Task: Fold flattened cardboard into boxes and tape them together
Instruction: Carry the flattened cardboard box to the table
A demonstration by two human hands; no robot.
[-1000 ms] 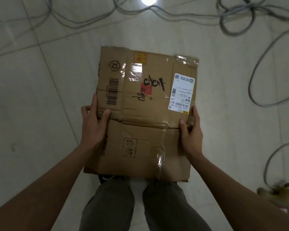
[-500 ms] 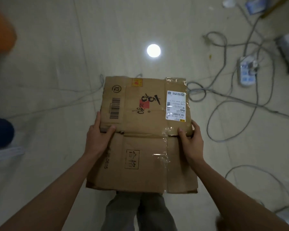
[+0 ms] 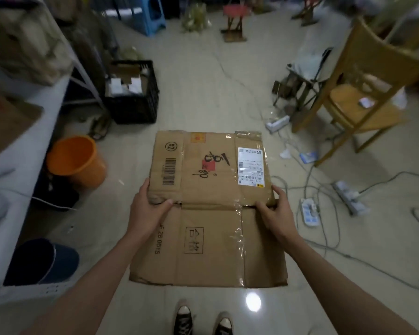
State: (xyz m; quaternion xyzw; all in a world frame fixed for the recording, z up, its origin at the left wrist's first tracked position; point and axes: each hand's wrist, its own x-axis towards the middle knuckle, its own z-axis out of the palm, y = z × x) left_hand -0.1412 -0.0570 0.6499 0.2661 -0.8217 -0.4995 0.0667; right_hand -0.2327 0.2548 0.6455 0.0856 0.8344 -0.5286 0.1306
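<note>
I hold a flattened brown cardboard box (image 3: 211, 209) out in front of me, above the floor. It carries a white shipping label at the upper right, a barcode at the upper left, black handwriting and strips of clear tape. My left hand (image 3: 148, 209) grips its left edge at the middle crease, thumb on top. At the same crease my right hand (image 3: 275, 211) grips the right edge, thumb on top. The fingers of both hands are hidden under the cardboard.
An orange bucket (image 3: 76, 162) and a black crate (image 3: 133, 93) stand at the left, by a white table (image 3: 22, 151). A wooden chair (image 3: 363, 88) is at the right. Power strips (image 3: 310, 211) and cables lie on the floor right of the box. My shoes (image 3: 203, 321) show below.
My view has tilted up from the floor to the room. The cardboard stays in both hands with the same grip at the middle crease, held further out from my body.
</note>
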